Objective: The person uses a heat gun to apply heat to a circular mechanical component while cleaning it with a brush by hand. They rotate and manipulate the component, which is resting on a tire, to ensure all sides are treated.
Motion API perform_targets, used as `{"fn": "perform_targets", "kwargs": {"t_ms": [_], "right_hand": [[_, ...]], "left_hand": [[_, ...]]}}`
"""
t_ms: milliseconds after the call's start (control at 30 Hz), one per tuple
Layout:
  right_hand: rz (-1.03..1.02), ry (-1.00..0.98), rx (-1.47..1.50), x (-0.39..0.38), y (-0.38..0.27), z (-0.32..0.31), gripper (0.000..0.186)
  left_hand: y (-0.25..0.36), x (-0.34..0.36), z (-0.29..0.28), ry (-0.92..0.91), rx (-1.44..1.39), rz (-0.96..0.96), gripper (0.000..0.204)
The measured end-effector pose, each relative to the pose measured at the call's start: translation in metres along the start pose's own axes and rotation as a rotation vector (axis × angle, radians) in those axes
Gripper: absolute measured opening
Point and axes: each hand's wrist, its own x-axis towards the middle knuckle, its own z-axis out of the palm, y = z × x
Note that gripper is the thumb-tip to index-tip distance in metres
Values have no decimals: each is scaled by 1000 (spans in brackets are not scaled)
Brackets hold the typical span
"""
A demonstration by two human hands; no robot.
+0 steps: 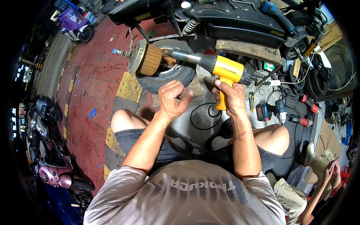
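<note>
My right hand (231, 96) is wrapped round the handle of a yellow heat gun (227, 68). The metal nozzle of the heat gun points left at a brown, ribbed hub-motor stator (150, 60), tilted on its side with its axle (120, 53) sticking out to the left. Beneath and beside the stator lies a small wheel with a black tyre (153, 83). Just nearer than the tyre, my left hand (174, 99) is raised with curled fingers and the thumb pointing right. Whatever its fingers may hold is hidden.
A black scooter frame (243, 32) stands at the back, a blue power tool (279, 18) on it. A cordless impact driver (280, 111) and red-and-black tools (300, 120) lie at right. Another person's hands (332, 172) hold a phone. A pink scooter (56, 176) stands left.
</note>
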Motion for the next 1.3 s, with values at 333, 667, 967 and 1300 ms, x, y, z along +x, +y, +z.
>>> {"fn": "perform_targets", "kwargs": {"t_ms": [333,667,967,1300], "right_hand": [[-2,-7,-22,0,0,-3,19],[-17,-42,-2,-1,1,-7,20],[23,-52,-18,-2,-8,-11,20],[39,-22,9,-5,-7,-13,18]], "left_hand": [[-1,0,-1,-21,-9,9,31],[-2,-1,-1,-9,9,6,35],[1,2,-4,-9,22,-9,35],[59,37,-25,-11,-15,-221,43]]}}
